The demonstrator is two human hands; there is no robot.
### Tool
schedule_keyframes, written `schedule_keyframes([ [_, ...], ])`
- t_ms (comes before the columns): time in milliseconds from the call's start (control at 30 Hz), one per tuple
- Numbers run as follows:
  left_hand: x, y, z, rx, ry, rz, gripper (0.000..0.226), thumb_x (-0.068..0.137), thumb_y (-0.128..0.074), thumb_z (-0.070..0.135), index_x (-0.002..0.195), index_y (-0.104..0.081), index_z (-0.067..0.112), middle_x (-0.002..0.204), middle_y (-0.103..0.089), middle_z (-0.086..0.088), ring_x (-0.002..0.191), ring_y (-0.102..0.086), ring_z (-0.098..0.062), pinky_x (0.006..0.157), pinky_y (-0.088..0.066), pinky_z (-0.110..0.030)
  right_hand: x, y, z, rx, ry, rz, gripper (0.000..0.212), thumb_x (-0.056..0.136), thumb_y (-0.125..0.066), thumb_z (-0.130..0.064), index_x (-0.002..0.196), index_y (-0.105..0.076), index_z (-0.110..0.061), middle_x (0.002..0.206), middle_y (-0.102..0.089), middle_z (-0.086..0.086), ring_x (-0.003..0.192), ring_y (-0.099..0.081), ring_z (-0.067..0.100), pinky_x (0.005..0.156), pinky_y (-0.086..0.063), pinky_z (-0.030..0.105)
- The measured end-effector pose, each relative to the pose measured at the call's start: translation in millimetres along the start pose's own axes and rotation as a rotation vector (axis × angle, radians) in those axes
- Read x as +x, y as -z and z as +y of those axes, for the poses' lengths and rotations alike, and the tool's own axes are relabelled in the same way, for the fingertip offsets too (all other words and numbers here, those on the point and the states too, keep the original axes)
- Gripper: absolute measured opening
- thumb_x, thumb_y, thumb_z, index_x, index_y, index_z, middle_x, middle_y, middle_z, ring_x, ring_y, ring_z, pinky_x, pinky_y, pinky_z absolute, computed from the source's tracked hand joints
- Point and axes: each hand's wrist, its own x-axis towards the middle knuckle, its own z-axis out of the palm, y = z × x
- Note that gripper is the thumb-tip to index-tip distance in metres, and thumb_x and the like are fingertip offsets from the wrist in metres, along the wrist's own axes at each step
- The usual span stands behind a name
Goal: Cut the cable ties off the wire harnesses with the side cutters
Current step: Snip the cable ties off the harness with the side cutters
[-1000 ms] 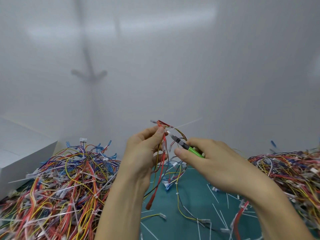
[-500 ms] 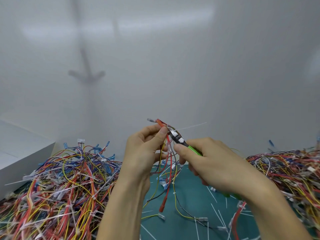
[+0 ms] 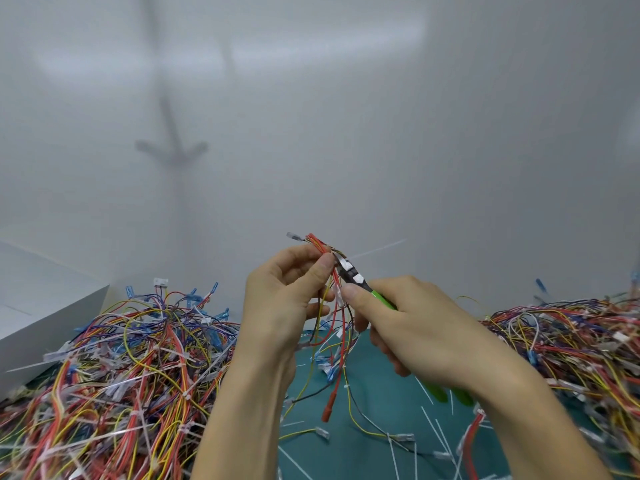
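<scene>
Above the middle of the table (image 3: 381, 396), the left hand (image 3: 284, 306) pinches a wire harness (image 3: 343, 327) near its top between thumb and fingers (image 3: 301, 258). The right hand (image 3: 419, 330) is clenched around the green handles of the side cutters (image 3: 356, 280), whose tip lies against the bundle just beside the left thumb. Whether the blades enclose the cable tie (image 3: 377, 248) or only touch it, I cannot tell.

With the tip so tight to the wires, a squeeze could nick insulation or sever a thin strand if the blades have caught more than the tie. The thumb is close enough to be pinched. The slack bundle may also twist in the pinch and pull the tie out of the blades.

The harness is a thin bunch of red, yellow and dark wires, fanning out below the grip and trailing to the table, with small connectors at the ends. The tie's pale tail juts out to the right. Tangled heaps of harnesses (image 3: 121, 368) lie towards the left and right edges, and cut tie pieces (image 3: 433, 424) lie scattered between them.
</scene>
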Motion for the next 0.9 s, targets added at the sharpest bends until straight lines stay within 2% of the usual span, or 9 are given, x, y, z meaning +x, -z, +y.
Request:
schedule_keyframes([
  [267, 0.3, 1.2, -0.5, -0.006, -0.006, -0.013, 0.008, 0.086, -0.07, 0.013, 0.094, -0.071, 0.012, 0.071, -0.069, 0.005, 0.051, -0.058, -0.008, 0.045, -0.046, -0.017, -0.5, 1.9, 0.9, 0.001, 0.004, 0.002, 0.057, 0.093, -0.044, -0.062, 0.077, -0.06, -0.009, 0.049, -0.052, -0.004, 0.052, -0.049, 0.019, 0.068, -0.056, 0.048],
  [400, 0.4, 1.3, -0.3, -0.006, -0.004, -0.018, 0.006, 0.087, -0.069, 0.012, 0.092, -0.071, 0.013, 0.069, -0.069, 0.006, 0.05, -0.057, -0.008, 0.045, -0.046, -0.018, 0.0, 2.9, 1.4, -0.004, 0.003, -0.009, 0.056, 0.094, -0.044, -0.061, 0.073, -0.059, -0.012, 0.047, -0.055, -0.011, 0.046, -0.047, 0.013, 0.065, -0.054, 0.043],
  [700, 0.7, 2.5, -0.3, 0.002, -0.006, -0.027, 0.005, 0.086, -0.07, 0.012, 0.091, -0.072, 0.013, 0.068, -0.068, 0.006, 0.05, -0.058, -0.008, 0.046, -0.046, -0.017, 0.4, 3.9, 3.7, 0.006, 0.012, -0.018, 0.057, 0.092, -0.044, -0.064, 0.076, -0.06, -0.011, 0.05, -0.054, -0.006, 0.047, -0.047, 0.015, 0.063, -0.054, 0.045],
  [900, 0.9, 3.3, -0.7, 0.005, -0.007, -0.034, 0.005, 0.086, -0.07, 0.013, 0.091, -0.072, 0.014, 0.068, -0.068, 0.006, 0.05, -0.057, -0.008, 0.046, -0.047, -0.018, 0.1, 4.6, 5.2, 0.038, 0.02, -0.029, 0.054, 0.09, -0.045, -0.063, 0.075, -0.061, -0.013, 0.049, -0.054, -0.006, 0.042, -0.046, 0.015, 0.05, -0.048, 0.037],
])
